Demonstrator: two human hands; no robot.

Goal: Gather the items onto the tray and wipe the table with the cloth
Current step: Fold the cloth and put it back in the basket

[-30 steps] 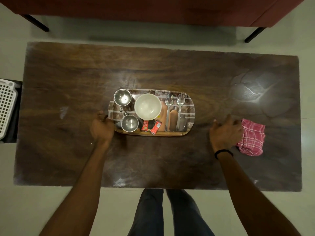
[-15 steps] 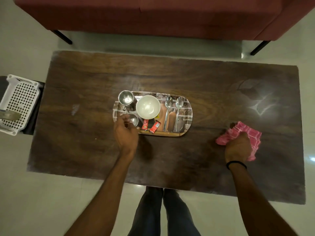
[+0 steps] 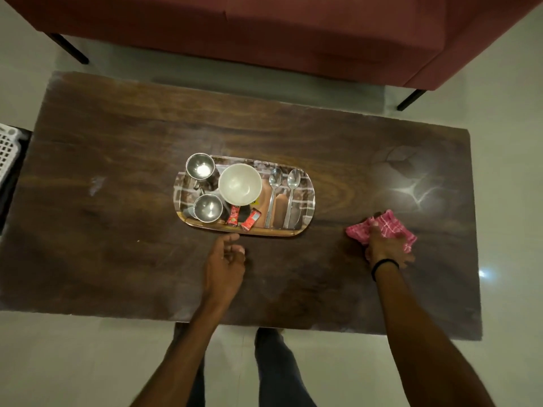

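An oval patterned tray [image 3: 307, 198] sits mid-table on the dark wooden table [image 3: 117, 230]. It holds two steel cups [image 3: 201, 167] [image 3: 208, 207], a white bowl [image 3: 240, 183], two spoons [image 3: 273, 192] [image 3: 291, 195] and two red sachets [image 3: 234, 215] [image 3: 251, 220]. My left hand [image 3: 224, 264] hovers just in front of the tray's near edge, fingers loosely curled, holding nothing. My right hand [image 3: 385, 245] presses on a pink checked cloth [image 3: 390, 223] to the right of the tray, its fingers on the bunched fabric.
A red sofa [image 3: 293, 33] on black legs stands beyond the table's far edge. A white perforated basket [image 3: 7, 148] pokes in at the left. My legs [image 3: 276, 368] stand on the pale floor at the near edge.
My left hand has come off the tray's left end and drawn back to its near edge. My right hand has reached the cloth and now presses it against the table.
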